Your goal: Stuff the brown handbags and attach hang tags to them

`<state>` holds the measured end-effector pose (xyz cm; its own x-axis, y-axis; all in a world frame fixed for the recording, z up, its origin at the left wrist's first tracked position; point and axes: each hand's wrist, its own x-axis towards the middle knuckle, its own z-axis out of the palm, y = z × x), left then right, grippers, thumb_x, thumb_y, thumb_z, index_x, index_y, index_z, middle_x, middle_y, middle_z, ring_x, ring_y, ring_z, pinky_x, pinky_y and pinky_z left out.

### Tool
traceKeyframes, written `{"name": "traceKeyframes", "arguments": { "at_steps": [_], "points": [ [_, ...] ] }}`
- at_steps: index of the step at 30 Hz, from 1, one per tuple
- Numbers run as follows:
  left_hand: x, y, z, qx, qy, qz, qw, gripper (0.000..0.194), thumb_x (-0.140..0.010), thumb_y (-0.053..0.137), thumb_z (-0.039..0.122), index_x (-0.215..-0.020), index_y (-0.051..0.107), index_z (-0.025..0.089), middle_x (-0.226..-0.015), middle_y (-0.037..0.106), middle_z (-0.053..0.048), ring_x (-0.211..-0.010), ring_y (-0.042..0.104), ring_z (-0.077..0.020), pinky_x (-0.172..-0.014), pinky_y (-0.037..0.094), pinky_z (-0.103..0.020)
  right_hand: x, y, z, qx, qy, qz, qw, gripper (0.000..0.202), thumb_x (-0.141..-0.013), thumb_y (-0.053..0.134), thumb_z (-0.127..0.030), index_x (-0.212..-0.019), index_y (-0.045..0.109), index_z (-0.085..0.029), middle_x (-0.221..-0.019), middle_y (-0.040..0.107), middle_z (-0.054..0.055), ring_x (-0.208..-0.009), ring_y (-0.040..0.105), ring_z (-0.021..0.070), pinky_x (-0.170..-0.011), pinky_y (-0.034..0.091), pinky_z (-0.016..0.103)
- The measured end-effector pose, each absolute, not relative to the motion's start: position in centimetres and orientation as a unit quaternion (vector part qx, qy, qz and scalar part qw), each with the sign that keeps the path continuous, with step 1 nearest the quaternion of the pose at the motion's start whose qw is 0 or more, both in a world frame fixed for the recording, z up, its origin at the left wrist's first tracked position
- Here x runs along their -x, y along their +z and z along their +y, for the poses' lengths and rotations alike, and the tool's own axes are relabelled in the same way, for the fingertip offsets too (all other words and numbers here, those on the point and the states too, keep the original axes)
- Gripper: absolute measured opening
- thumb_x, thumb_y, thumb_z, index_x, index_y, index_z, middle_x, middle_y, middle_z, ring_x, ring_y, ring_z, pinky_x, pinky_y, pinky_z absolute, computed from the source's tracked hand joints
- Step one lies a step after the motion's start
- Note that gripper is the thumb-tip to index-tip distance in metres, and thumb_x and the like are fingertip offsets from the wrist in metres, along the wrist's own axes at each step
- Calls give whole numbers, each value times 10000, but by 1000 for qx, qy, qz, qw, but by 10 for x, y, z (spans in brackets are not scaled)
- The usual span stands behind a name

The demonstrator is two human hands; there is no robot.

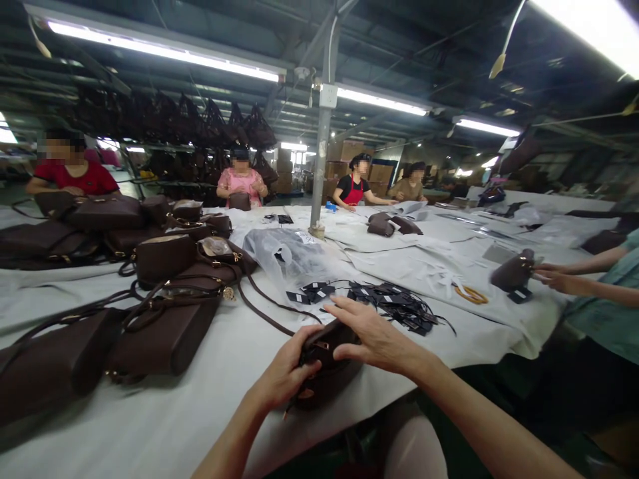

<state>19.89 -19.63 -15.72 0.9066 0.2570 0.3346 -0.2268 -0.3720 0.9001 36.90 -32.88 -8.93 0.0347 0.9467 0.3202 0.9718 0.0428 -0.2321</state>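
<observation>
A small dark brown handbag (pixel 327 382) with gold-coloured fittings rests near the table's front edge, between my hands. My left hand (pixel 284 369) grips its left side, thumb over the top and fingers round the far edge. Over the bag's right upper part lies my right hand (pixel 372 336), its fingers stretched out and thumb apart from them; whether the thumb presses on the bag is hard to tell. A thin brown strap (pixel 262 306) runs on the table to the left. Just beyond the bag lies a pile of black tags (pixel 394 303) with cords.
Several brown handbags (pixel 167 263) crowd the left side. A clear plastic bag (pixel 284 256) with dark contents sits ahead, before a grey post (pixel 318 166). Yellow-handled scissors (pixel 472 295) lie to the right. A co-worker's hands (pixel 559 276) hold another bag there; more people work across the table.
</observation>
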Motion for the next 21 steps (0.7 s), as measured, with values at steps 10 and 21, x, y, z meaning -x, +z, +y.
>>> {"name": "traceKeyframes", "arguments": {
  "at_steps": [10, 21],
  "points": [
    [-178, -164, -176, -774, 208, 60, 595, 421, -808, 594, 225, -1225, 617, 277, -1397, 523, -50, -1330, 409, -298, -1160, 250, -445, -402, -99, -341, 686, 35, -715, 128, 874, -679, 796, -451, -1435, 435, -200, -1348, 563, 160, -1194, 533, 319, -985, 409, 408],
    [-89, -190, -116, -686, 240, 173, 665, 807, -752, 677, 569, -1449, 373, 299, -1440, 491, -110, -1345, 420, -321, -1134, 297, -467, -439, -102, -354, 701, 240, -572, 351, 256, -779, 633, -410, -809, 726, -173, -757, 707, 28, -712, 623, 196, -620, 483, 247]
  ]
}}
